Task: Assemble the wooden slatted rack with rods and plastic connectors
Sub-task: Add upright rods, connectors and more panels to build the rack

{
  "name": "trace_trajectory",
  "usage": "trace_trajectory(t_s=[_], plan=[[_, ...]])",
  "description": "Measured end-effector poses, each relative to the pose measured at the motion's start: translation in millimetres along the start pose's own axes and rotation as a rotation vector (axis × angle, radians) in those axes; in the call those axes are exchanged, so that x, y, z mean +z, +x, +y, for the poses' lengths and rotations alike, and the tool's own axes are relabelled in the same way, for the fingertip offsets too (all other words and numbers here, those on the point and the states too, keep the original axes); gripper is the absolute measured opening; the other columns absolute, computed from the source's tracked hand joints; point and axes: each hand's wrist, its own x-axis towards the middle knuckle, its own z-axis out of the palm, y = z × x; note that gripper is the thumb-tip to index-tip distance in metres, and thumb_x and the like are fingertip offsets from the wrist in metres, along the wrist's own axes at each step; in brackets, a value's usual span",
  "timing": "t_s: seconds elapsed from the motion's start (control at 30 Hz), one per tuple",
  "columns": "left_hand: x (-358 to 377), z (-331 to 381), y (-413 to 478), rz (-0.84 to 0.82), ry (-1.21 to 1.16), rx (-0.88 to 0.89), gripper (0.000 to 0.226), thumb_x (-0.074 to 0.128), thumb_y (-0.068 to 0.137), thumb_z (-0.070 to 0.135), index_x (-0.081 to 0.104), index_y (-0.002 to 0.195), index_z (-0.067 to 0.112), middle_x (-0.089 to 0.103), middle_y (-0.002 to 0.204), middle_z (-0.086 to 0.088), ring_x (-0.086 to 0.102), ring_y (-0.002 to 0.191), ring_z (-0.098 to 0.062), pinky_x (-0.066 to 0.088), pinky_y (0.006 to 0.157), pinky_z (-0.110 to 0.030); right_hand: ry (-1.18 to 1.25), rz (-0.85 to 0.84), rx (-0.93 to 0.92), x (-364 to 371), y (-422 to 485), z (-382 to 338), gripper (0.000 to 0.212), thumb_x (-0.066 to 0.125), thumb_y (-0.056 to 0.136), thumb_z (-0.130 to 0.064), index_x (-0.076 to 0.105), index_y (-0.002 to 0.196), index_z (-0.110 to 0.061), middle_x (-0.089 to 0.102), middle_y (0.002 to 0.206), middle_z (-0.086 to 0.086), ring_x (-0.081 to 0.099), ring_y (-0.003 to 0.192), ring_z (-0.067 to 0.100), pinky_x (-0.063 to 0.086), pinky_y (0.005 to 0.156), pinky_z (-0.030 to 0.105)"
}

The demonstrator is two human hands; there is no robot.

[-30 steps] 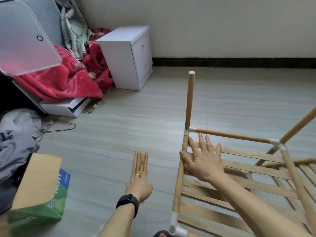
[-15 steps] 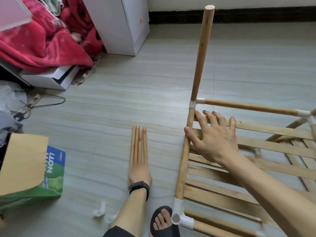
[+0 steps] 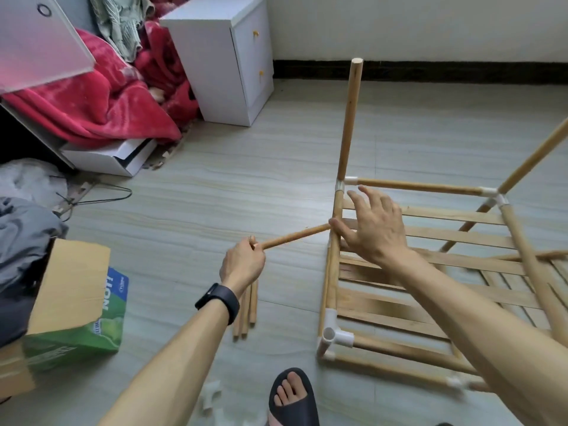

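Observation:
The partly built wooden rack (image 3: 430,235) lies on the floor at right, slats inside a frame of rods joined by white plastic connectors (image 3: 333,335). One upright rod (image 3: 350,118) rises from its far left corner. My left hand (image 3: 242,262) is shut on a loose wooden rod (image 3: 295,236), whose far tip points at the rack's left rail. My right hand (image 3: 373,226) hovers open over that rail and the slats, thumb close to the rod's tip. A few more loose rods (image 3: 249,309) lie on the floor under my left wrist.
Loose white connectors (image 3: 212,398) lie near my sandalled foot (image 3: 292,398). A cardboard box (image 3: 70,305) stands at left. A white cabinet (image 3: 227,53), red blanket (image 3: 101,103) and white box (image 3: 113,156) crowd the back left. A wire hanger (image 3: 92,195) lies on the floor.
My left hand has lifted one rod off the floor bundle and swung its tip toward the rack's left rail. My right hand has risen slightly off the slats.

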Motion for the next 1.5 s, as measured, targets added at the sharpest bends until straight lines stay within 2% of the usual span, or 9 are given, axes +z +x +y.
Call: trace_trajectory(t_s=[0.23, 0.43, 0.57, 0.67, 0.8, 0.9, 1.0, 1.13, 1.5], plan=[[-115, 78, -89, 0.298, -0.217, 0.542, 0.018, 0.052, 0.103, 0.034, 0.064, 0.107, 0.021, 0.064, 0.092, 0.004, 0.061, 0.078, -0.016, 0.046, 0.066, -0.032, 0.141, 0.088, -0.299, -65, -39, -52, 0.094, 0.067, 0.08, -0.07, 0.037, 0.153, -0.02, 0.037, 0.157, 0.008, 0.037, 0.142, 0.029, 0.036, 0.112, 0.048], [-123, 139, -151, 0.197, -0.37, 0.816, 0.019, 0.059, 0.102, 0.031, 0.067, 0.112, 0.017, 0.064, 0.1, 0.003, 0.063, 0.085, -0.011, 0.053, 0.072, -0.021, 0.608, 0.03, -0.261, -125, -72, -70, 0.025, 0.061, 0.1, -0.03, 0.061, 0.12, -0.015, 0.071, 0.104, -0.004, 0.068, 0.092, 0.011, 0.059, 0.085, 0.037], [-106, 146, -163, 0.005, -0.438, 0.786, 0.025, 0.062, 0.1, 0.034, 0.07, 0.115, 0.016, 0.071, 0.097, 0.0, 0.067, 0.083, -0.015, 0.058, 0.074, -0.03, 0.7, -0.029, -0.25, -131, -93, -52, 0.034, 0.06, 0.1, -0.035, 0.059, 0.13, -0.02, 0.071, 0.105, -0.006, 0.071, 0.091, 0.007, 0.058, 0.079, 0.022], [-95, 142, -165, -0.148, -0.566, 0.769, 0.022, 0.063, 0.099, 0.035, 0.071, 0.115, 0.023, 0.073, 0.092, 0.002, 0.07, 0.079, -0.012, 0.055, 0.07, -0.026, 0.774, -0.06, -0.186, -121, -106, -40, 0.023, 0.055, 0.104, -0.028, 0.059, 0.123, -0.017, 0.071, 0.102, -0.002, 0.072, 0.093, 0.013, 0.059, 0.086, 0.032], [-70, 108, -157, -0.19, -0.56, 0.59, 0.025, 0.061, 0.099, 0.027, 0.061, 0.124, 0.032, 0.065, 0.105, 0.004, 0.066, 0.091, -0.012, 0.054, 0.07, -0.019, 1.262, -0.004, 0.063, -132, -116, -37, 0.015, 0.038, 0.109, -0.019, 0.048, 0.107, -0.009, 0.061, 0.091, 0.009, 0.069, 0.081, 0.023, 0.058, 0.083, 0.038], [-33, 58, -148, -0.384, -0.263, 0.458, 0.063, 0.062, 0.085, 0.004, 0.053, 0.135, 0.041, 0.057, 0.125, 0.004, 0.059, 0.107, -0.014, 0.061, 0.083, -0.034, 1.503, 0.125, 0.174, -143, -114, -30, 0.018, 0.037, 0.106, -0.015, 0.046, 0.091, -0.013, 0.048, 0.068, -0.002, 0.047, 0.06, 0.013, 0.045, 0.065, 0.029], [-10, 30, -151, -0.601, -0.21, 0.376, 0.087, 0.069, 0.082, 0.007, 0.037, 0.145, 0.057, 0.049, 0.136, 0.011, 0.05, 0.122, -0.015, 0.058, 0.082, -0.026, 1.656, 0.127, 0.269, -142, -114, -34, 0.028, 0.051, 0.088, -0.03, 0.043, 0.063, -0.022, 0.034, 0.053, -0.006, 0.032, 0.05, 0.012, 0.033, 0.055, 0.026], [3, 28, -150, -0.554, -0.131, 0.449, 0.08, 0.083, 0.081, 0.031, 0.04, 0.141, 0.063, 0.054, 0.135, 0.015, 0.053, 0.119, -0.007, 0.048, 0.091, -0.025, 1.641, 0.105, 0.303, -132, -115, -48, 0.044, 0.06, 0.082, -0.03, 0.039, 0.044, -0.027, 0.03, 0.046, -0.005, 0.027, 0.046, 0.014, 0.029, 0.047, 0.025], [12, 25, -144, -0.535, -0.13, 0.476, 0.077, 0.085, 0.079, 0.023, 0.049, 0.14, 0.054, 0.072, 0.113, 0.009, 0.063, 0.11, -0.005, 0.052, 0.095, -0.033, 1.648, 0.1, 0.232, -116, -106, -75, 0.053, 0.05, 0.097, -0.008, 0.034, 0.048, -0.02, 0.028, 0.044, -0.003, 0.024, 0.044, 0.016, 0.024, 0.048, 0.03]])
